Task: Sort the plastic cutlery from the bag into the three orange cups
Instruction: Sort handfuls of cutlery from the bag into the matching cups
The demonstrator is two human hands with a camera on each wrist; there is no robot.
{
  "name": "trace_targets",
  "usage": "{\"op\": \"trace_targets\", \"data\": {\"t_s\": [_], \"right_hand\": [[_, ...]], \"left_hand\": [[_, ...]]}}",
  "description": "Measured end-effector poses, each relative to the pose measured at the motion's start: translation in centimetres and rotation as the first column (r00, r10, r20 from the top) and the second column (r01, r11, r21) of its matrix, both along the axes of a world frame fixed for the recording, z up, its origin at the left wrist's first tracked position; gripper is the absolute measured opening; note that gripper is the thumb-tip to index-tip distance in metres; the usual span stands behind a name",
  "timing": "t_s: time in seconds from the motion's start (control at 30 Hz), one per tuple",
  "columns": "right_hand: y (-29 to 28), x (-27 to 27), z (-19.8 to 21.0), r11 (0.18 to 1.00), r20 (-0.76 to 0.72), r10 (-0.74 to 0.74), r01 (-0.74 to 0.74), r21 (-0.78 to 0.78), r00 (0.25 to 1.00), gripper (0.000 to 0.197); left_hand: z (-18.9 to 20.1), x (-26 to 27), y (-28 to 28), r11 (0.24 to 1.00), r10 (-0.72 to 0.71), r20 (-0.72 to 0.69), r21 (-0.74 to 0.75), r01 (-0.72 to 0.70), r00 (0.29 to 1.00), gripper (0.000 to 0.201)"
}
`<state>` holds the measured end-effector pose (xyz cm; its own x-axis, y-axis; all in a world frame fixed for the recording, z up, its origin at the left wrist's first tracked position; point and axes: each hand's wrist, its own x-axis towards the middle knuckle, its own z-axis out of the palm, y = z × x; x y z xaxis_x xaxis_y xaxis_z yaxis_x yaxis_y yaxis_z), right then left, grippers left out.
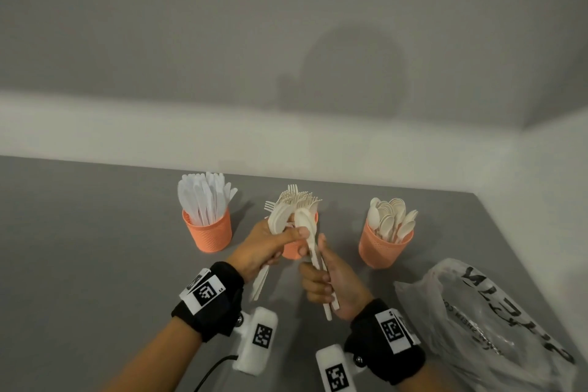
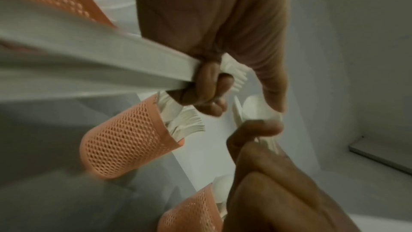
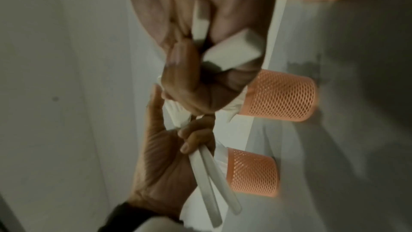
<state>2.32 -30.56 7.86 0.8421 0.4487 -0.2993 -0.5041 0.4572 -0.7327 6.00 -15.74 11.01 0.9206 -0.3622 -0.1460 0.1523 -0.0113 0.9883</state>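
Three orange cups [image 1: 208, 234], one bag [image 1: 496, 325]; left hand [image 1: 257, 250] and right hand [image 1: 331, 283], each grip clamped on cutlery [image 1: 283, 219].

Both forearms reach forward side by side, each with a black strap at the wrist. The left hand [image 1: 259, 248] curls around a bundle of cream plastic cutlery [image 1: 280, 219], thumb pressed across it. The right hand [image 1: 331, 283], just beside it, grips two cream plastic handles [image 1: 318, 261] in curled fingers.
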Motion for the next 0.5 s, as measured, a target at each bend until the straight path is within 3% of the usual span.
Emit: {"op": "trace_targets", "data": {"t_s": [0.1,0.2,0.3,0.4,0.5], "right_hand": [[0.3,-0.4,0.5,0.993,-0.003,0.121,-0.122,-0.011,0.993,0.050],[0.2,-1.0,1.0,0.957,0.077,0.137,-0.111,-0.268,0.988,0.047],[0.0,-0.9,1.4,0.862,0.256,0.054,0.085,-0.500,0.965,0.029],[-0.5,-0.1,1.7,0.831,0.343,-0.102,0.269,-0.486,0.934,0.025],[-0.8,0.4,1.7,0.764,0.374,-0.169,0.361,-0.534,0.912,0.024]], "left_hand": [[0.6,0.0,-0.4,0.999,-0.053,0.024,0.010,0.053,0.998,0.030],[1.2,0.4,-1.0,0.999,0.010,0.072,0.031,-0.013,0.997,0.009],[0.6,1.1,-1.8,0.987,0.092,0.166,0.114,-0.112,0.982,0.013],[-0.6,0.8,-3.2,0.978,0.093,0.247,0.157,-0.134,0.965,0.010],[-1.3,-0.1,-5.1,0.981,0.096,0.296,0.137,-0.141,0.950,0.014]]}}
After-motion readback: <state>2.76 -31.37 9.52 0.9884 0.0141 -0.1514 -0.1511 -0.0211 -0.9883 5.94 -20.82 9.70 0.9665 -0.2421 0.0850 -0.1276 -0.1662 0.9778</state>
